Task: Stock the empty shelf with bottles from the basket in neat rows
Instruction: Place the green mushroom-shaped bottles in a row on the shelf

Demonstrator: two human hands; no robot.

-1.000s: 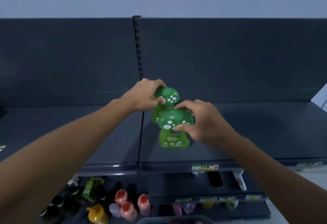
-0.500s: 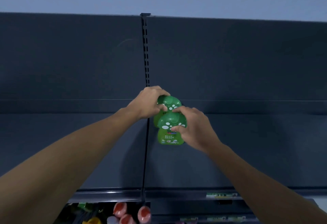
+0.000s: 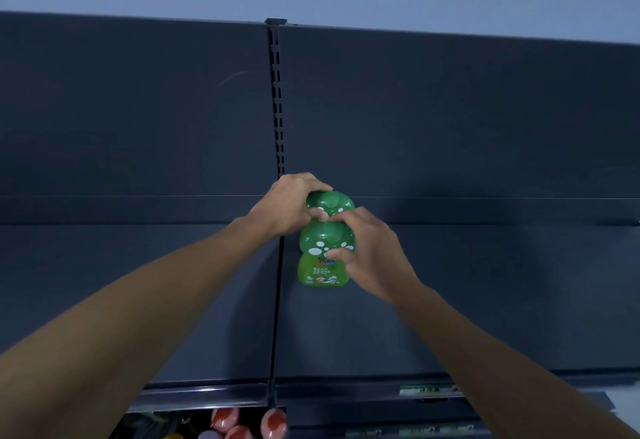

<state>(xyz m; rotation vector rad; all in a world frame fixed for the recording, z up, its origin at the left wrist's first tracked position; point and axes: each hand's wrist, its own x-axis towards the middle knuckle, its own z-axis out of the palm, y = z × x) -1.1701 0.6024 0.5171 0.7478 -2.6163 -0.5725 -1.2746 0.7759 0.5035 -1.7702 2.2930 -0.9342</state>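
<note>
The left hand (image 3: 291, 206) curls its grip round the rear bottle (image 3: 332, 201), and the right hand (image 3: 370, 251) pinches the front bottle (image 3: 322, 272). Both stand toward the shelf (image 3: 485, 300) back edge, one behind the other, probably to begin a straight row.

Glossy green plastic bottles (image 3: 323, 270), matt dark metal shelf (image 3: 485, 300)

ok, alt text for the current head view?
The left hand grips the cap of the rear green bottle and the right hand grips the cap of the front green bottle, one behind the other on the dark shelf, just right of the slotted upright. Red-capped bottles show below.
</note>
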